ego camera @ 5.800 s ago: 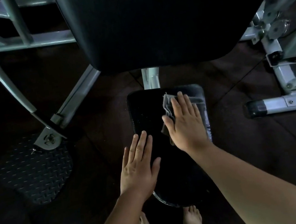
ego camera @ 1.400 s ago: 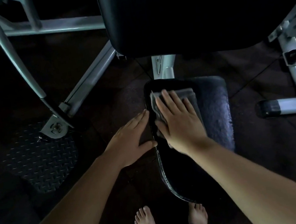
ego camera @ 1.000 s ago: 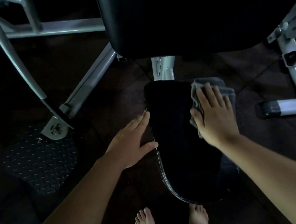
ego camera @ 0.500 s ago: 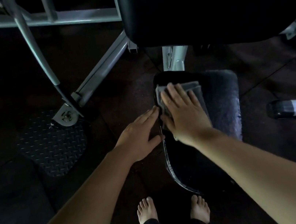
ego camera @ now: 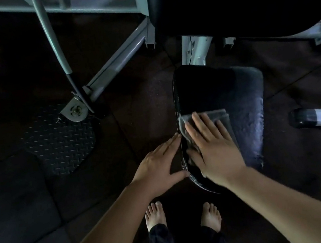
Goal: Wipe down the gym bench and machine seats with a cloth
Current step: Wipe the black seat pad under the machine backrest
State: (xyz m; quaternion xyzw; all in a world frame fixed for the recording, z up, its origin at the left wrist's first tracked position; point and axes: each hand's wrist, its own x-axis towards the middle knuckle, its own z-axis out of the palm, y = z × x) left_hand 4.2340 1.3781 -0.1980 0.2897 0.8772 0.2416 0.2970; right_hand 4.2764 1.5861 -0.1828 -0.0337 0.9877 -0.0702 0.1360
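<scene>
A small black padded seat [ego camera: 213, 88] stands low in front of me, below a large black back pad [ego camera: 231, 0]. My right hand [ego camera: 213, 146] lies flat on a folded grey cloth [ego camera: 220, 116] and presses it onto the seat's left half, near its front end. My left hand [ego camera: 160, 167] rests with fingers spread against the seat's left edge and holds nothing. The right part of the seat shows a dull, streaked sheen.
Grey steel frame tubes [ego camera: 117, 59] run at the upper left, ending at a bolted foot [ego camera: 74, 111] by a black diamond-plate mat [ego camera: 60, 142]. A white frame leg with a black end cap [ego camera: 319, 118] lies at the right. My bare feet [ego camera: 154, 213] stand on dark rubber flooring.
My right hand slid the cloth from the seat's far left corner back toward me along the left side. Earlier it swept right and back left. The left hand stayed at the seat's edge.
</scene>
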